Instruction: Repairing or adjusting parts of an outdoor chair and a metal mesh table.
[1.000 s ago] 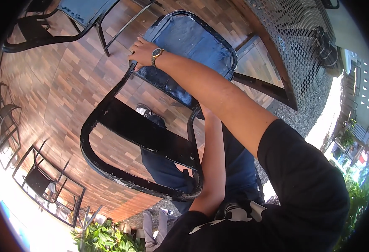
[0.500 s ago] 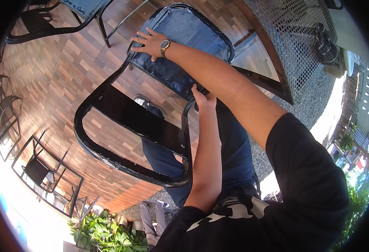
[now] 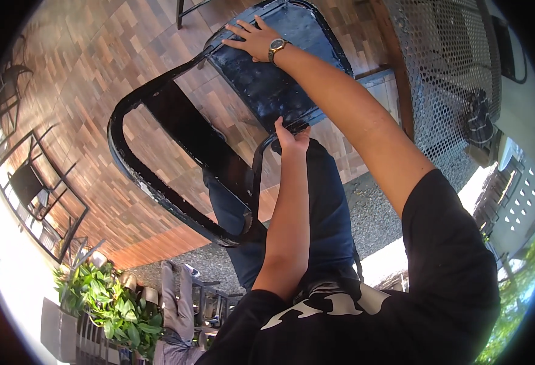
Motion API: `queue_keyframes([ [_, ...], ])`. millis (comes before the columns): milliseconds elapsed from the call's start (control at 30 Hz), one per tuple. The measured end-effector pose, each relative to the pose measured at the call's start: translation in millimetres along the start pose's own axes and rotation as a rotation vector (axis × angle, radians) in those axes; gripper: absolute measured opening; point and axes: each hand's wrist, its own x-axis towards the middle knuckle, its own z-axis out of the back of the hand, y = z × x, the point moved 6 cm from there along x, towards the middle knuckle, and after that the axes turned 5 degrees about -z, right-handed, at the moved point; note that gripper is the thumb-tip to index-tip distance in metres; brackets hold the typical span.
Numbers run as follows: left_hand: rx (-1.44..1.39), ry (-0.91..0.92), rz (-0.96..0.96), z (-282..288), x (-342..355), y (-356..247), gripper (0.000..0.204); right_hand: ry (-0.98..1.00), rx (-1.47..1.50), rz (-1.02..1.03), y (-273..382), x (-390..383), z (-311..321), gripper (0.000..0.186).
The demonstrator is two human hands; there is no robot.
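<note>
The black metal chair is tilted in front of you, reaching from 9 o'clock up to 1 o'clock. Its dark blue seat is at 12 o'clock, and its back points toward 9 o'clock. The paint on the round back bar is chipped, with pale spots.

Your right hand is at 12 o'clock, flat on the seat with its fingers spread wide. A wristwatch is on that wrist. Your left hand is just above the middle, at the side edge of the seat. Its thumb sticks up, but the chair hides some fingers, so I cannot tell how tightly it holds.

The low end of the chair back is in front of your dark blue trousers. The wood-look floor is under the chair. A metal mesh panel full of holes is at 2 o'clock. A leafy green plant is at 8 o'clock, and another person's grey trousers are at 7 o'clock.
</note>
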Motion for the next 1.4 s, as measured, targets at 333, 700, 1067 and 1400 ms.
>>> queue_keyframes([
  [333,-0.067,0.019,-0.059,4.0,-10.9,-0.2,0.057,0.061,0.025,0.084,0.9,-3.4,5.7,0.068],
  [700,0.241,0.265,-0.227,-33.2,-135.9,-26.3,0.041,-0.236,0.568,-0.046,-35.5,-146.3,72.5,0.048],
  [1067,0.778,0.487,-0.343,-29.1,-248.4,-13.4,0.050,-0.951,1.082,-0.585,-116.7,-443.9,107.9,0.021],
  [1400,1.450,0.514,-0.360,-87.3,-271.3,110.5,0.036,-0.865,0.604,-1.004,-271.9,-529.7,58.3,0.058],
])
